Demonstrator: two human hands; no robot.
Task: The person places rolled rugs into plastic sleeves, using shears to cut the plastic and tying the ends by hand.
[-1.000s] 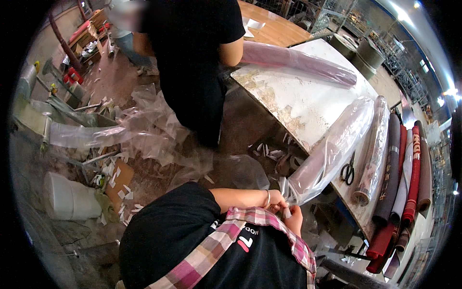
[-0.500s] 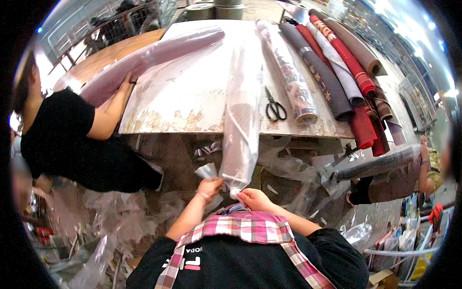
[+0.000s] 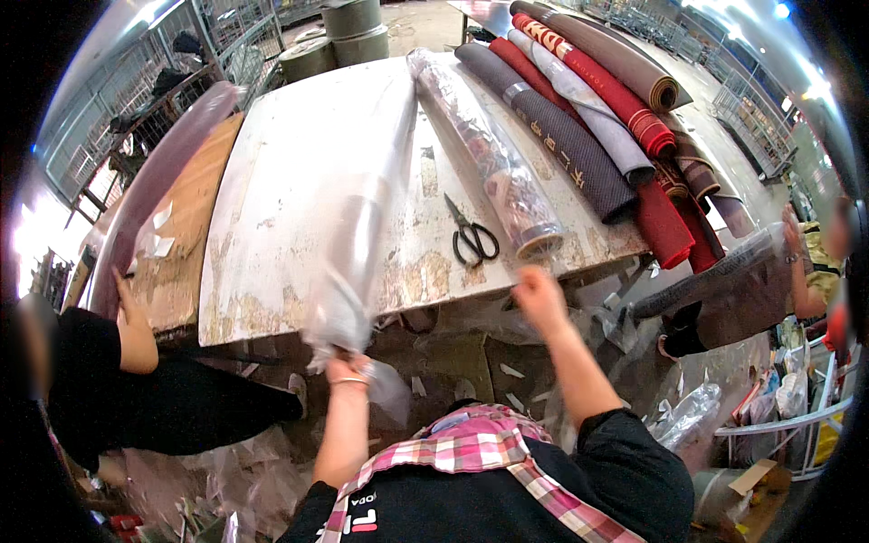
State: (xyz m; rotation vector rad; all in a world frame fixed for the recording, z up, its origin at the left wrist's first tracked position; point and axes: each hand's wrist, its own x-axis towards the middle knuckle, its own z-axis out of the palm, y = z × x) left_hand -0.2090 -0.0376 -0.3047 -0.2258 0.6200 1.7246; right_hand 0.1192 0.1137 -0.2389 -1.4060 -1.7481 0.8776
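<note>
My left hand (image 3: 347,366) is closed around the gathered plastic at the near end of a wrapped carpet roll (image 3: 367,204). This roll lies over the table's front edge, and loose plastic (image 3: 389,394) hangs by my wrist. Raised at the table's front edge, my right hand (image 3: 540,300) is just below the end of a patterned carpet roll (image 3: 507,185) in clear plastic. Motion smears its fingers, and nothing can be made out in them. Black-handled scissors (image 3: 474,242) lie on the table between the two rolls.
The worn white table (image 3: 272,226) carries several dark, red and grey rolls (image 3: 579,136) at the right. A person in black (image 3: 172,398) handles a pinkish wrapped roll (image 3: 149,190) at the left. Another person (image 3: 819,258) holds a dark roll (image 3: 724,281) at the right. Plastic scraps litter the floor.
My right hand has left the plastic end and moved right and forward. My left hand still grips the plastic, with the roll's near end now further left. The person at the left swung the pinkish roll off the white table.
</note>
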